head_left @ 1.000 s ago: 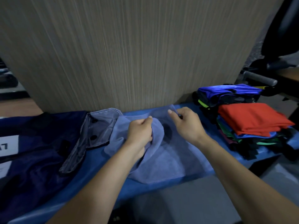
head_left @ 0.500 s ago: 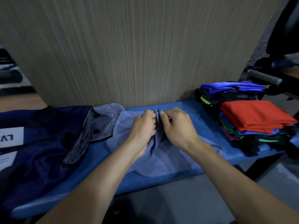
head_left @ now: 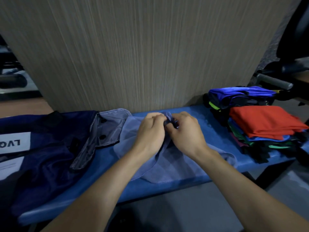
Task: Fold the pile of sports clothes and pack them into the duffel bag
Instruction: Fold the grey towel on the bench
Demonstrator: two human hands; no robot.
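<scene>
A light blue cloth (head_left: pixel 175 166) lies spread over the middle of the blue bench (head_left: pixel 215 136). My left hand (head_left: pixel 150 131) and my right hand (head_left: pixel 185 133) meet at its far edge, and both pinch a bunched fold of the fabric between fingers and thumbs. A dark navy duffel bag (head_left: pixel 46 148) with a grey flap and a white label lies flat on the left of the bench. On the right stands a pile of folded sports clothes (head_left: pixel 260 124), an orange-red one on top and blue ones behind.
A tall wood-grain panel (head_left: pixel 142 51) rises right behind the bench. Black gym equipment with a grey padded bar (head_left: pixel 274 81) stands at the far right. Grey floor shows below the bench's front edge.
My hands came together at the cloth's far edge. The right hand moved left to meet the left one, and the fabric is now gathered tightly between them.
</scene>
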